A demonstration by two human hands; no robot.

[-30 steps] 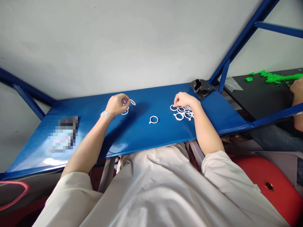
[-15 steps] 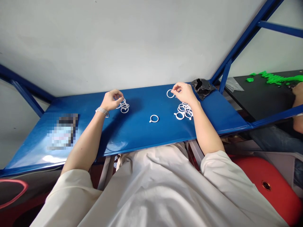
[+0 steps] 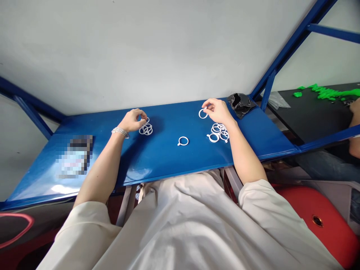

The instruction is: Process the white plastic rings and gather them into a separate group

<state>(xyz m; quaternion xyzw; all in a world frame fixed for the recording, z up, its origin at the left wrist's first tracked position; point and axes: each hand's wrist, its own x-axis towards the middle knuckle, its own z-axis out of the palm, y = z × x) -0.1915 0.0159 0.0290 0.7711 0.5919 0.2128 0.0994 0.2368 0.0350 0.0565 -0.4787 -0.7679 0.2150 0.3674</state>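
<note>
White plastic curtain rings, each with a small eyelet tab, are spread over the blue table. My left hand [image 3: 136,120] is closed in a pinch on one white ring [image 3: 147,120]. Just below its fingertips several rings [image 3: 146,129] overlap in a cluster; whether they hang from the held ring or lie on the table I cannot tell. Between thumb and forefinger, my right hand [image 3: 216,110] grips another ring [image 3: 201,113]. A heap of rings [image 3: 216,128] lies below that hand, partly hidden by the wrist. One single ring [image 3: 183,141] rests between the hands.
A torn black plastic bag [image 3: 240,104] stands at the table's back right corner. On the left lies a blurred-out object [image 3: 75,157]. Blue frame bars [image 3: 270,88] rise at both ends. To the right, a dark table [image 3: 306,116] bears green pieces [image 3: 323,92], with a person's arm beside it.
My left hand has shifted slightly, and the rings under it now spread lower and apart from the fingertips. The ring in my right hand has tilted and dropped a little.
</note>
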